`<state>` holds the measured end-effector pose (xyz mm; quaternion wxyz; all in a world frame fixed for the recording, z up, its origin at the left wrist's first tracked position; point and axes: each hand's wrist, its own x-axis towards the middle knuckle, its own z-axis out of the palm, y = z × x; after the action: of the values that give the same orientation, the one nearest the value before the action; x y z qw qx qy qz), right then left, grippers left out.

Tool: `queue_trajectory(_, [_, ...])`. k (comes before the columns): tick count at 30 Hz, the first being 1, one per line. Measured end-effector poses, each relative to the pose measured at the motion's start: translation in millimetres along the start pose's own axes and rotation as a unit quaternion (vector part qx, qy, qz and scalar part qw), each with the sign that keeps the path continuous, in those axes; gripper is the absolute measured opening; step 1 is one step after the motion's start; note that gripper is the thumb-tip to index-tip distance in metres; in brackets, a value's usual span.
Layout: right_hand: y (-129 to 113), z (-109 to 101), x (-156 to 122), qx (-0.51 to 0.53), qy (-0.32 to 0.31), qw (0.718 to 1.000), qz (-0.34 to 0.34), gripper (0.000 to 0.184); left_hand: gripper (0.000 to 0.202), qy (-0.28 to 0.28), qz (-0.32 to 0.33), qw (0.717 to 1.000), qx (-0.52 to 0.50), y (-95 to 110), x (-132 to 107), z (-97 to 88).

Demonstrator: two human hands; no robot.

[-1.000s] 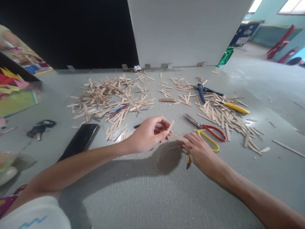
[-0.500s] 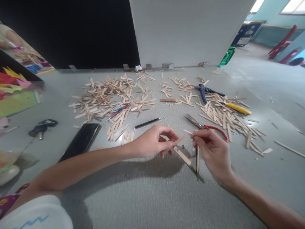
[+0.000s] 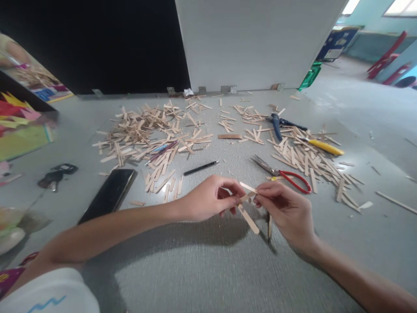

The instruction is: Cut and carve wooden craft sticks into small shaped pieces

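My left hand (image 3: 213, 198) pinches wooden craft sticks between thumb and fingers; one stick (image 3: 249, 219) slants down toward the front right. My right hand (image 3: 286, 208) is closed on a small pale stick piece (image 3: 248, 187), whose tip points left and lies across the sticks in my left hand. The fingertips of the two hands are close together. Under my right hand lies a thin tool (image 3: 269, 226), partly hidden, pointing toward me. Just beyond that hand rest red-handled scissors (image 3: 295, 180), blades apart. A black pen (image 3: 201, 168) lies past my left hand.
Loose craft sticks (image 3: 140, 126) are heaped at the back left, with more (image 3: 302, 161) at the right. Among the right ones lie dark blue pliers (image 3: 276, 126) and a yellow cutter (image 3: 325, 147). A phone (image 3: 109, 195) and keys (image 3: 52, 179) sit left. An upright panel (image 3: 254, 48) stands behind.
My right hand has moved slightly left, bringing its pale stick piece against the sticks in my left hand. More of the scissors' red handle shows. My left hand has barely moved.
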<state>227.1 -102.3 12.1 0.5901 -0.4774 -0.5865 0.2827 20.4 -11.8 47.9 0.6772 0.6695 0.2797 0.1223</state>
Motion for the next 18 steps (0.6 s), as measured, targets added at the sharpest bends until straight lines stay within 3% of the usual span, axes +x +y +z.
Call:
queue_trajectory(9, [1.0, -3.2, 2.0, -0.016, -0.029, 0.999, 0.005, 0.013, 0.01, 0.024, 0.019, 0.999, 0.026, -0.9, 0.8, -0.2])
queue_trajectory(12, [-0.2, -0.4, -0.7, -0.01, -0.013, 0.999, 0.029, 0.012, 0.009, 0.042, 0.011, 0.998, 0.038, -0.7, 0.9, 0.9])
queue_trajectory(18, [-2.7, 2.7, -3.7, -0.05, 0.008, 0.999, 0.006, 0.012, 0.008, 0.067, 0.017, 0.995, 0.072, -0.4, -2.1, 6.1])
